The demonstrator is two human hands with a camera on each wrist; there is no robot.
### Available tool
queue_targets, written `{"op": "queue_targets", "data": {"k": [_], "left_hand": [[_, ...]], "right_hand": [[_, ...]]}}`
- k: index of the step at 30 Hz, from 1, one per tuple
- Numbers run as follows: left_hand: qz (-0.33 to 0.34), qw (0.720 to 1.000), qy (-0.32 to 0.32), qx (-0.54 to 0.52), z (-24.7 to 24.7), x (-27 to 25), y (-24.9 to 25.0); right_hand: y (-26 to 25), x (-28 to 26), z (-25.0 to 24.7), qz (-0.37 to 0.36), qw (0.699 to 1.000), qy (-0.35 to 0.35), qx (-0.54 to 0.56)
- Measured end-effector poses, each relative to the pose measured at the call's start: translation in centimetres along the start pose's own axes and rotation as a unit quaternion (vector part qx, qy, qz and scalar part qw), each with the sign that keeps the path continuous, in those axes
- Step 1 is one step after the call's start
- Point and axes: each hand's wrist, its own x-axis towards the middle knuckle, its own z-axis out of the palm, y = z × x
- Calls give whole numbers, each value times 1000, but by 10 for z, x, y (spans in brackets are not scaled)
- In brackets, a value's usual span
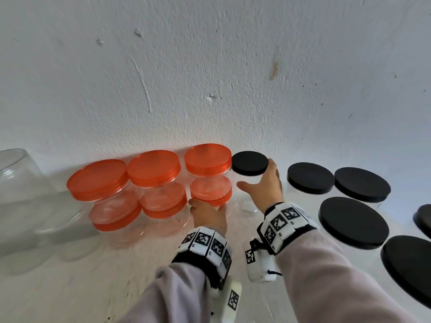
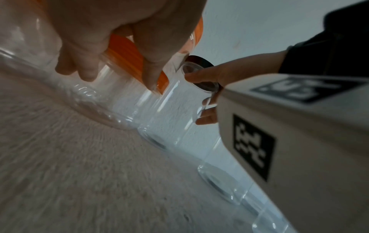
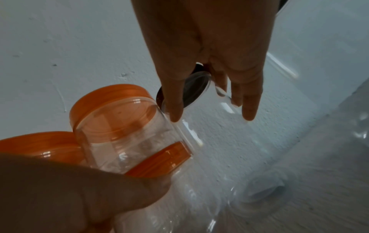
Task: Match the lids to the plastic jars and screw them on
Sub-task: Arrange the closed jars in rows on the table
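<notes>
From the head view, your right hand (image 1: 261, 185) is wrapped around a small clear jar (image 1: 247, 194) wearing a black lid (image 1: 250, 163), thumb on the near side and fingers round the far side just under the lid. It stands by the wall (image 1: 210, 66), right beside the orange-lidded jars (image 1: 207, 164), which are stacked two high in three columns. Your left hand (image 1: 207, 215) rests against the lower jar of the nearest orange stack (image 1: 211, 191). More black-lidded jars (image 1: 353, 221) stand to your right, and an uncapped clear jar (image 1: 16, 173) sits far left. In my judgement you are at the placing step: a capped jar going into its row, most of the matching already done.

In the left wrist view, your left fingers (image 2: 149, 75) curl loosely over the orange lid's edge (image 2: 127, 55) and the clear wall below it, steadying the stack; whether they truly grip it I cannot tell. Your right fingers (image 2: 199, 77) pinch the small jar beyond.

In the right wrist view, your thumb (image 3: 173, 100) and fingers (image 3: 249, 97) bracket the clear jar (image 3: 209, 100), its black lid partly hidden behind your hand. The picture is blurred.

Next, I reckon, you should check the black lid is tight, let go without nudging the orange stack, then go for the uncapped jar on your left
</notes>
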Motion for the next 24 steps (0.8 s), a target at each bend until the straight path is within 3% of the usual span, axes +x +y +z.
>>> {"op": "queue_targets", "data": {"k": [14, 24], "left_hand": [[-11, 1000, -25, 2, -13, -8, -3], [88, 992, -85, -22, -43, -34, -15]], "right_hand": [[-6, 7, 4, -10, 997, -58, -53], [-21, -27, -14, -17, 994, -72, -79]]}}
